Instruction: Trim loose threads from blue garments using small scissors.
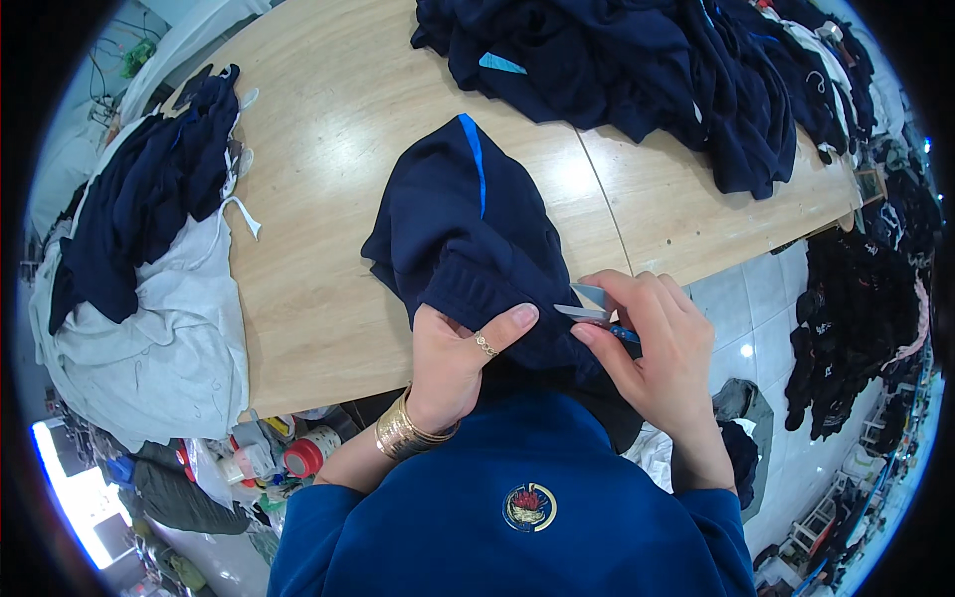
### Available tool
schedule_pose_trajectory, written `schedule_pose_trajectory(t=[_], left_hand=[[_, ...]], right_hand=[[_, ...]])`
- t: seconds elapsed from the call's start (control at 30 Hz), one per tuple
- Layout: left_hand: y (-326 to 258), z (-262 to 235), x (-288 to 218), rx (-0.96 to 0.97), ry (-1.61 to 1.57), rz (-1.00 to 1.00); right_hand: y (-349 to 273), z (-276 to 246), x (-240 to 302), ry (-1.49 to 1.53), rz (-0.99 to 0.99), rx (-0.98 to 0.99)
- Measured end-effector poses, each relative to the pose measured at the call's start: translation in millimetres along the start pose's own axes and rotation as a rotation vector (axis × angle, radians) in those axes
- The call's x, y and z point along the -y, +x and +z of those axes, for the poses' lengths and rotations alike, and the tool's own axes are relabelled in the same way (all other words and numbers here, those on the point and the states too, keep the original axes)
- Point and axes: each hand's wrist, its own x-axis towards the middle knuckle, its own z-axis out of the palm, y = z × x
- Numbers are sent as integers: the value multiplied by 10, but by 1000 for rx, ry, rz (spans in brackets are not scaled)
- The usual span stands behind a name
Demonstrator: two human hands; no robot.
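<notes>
Navy garment [453, 229] with blue stripe lies on wooden table [318, 149], near edge, waistband end pulled toward person. Left hand [453, 358] grips waistband, thumb on top. Right hand [657, 348] just beside it, pinching small blue-handled snips [595, 310] against fabric. Dark garment pile [657, 70] beyond, well apart.

I have one view only, from a fisheye camera on the wearer's head, looking steeply down and slightly forward over the chest. It sits close: the pale wooden bench [328, 249] fills the upper middle of the picture, its straight edges bowing toward the dark round rim, and the white tiled floor [766, 298] shows at lower right.
</notes>
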Motion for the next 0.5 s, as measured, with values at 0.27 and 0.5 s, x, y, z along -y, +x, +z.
schedule_pose_trajectory(t=[0.27,0.5], left_hand=[[6,-38,54,3,70,50],[23,-62,97,23,160,80]], right_hand=[[20,6,12,-126,-60,2],[6,-40,4,-203,-82,22]])
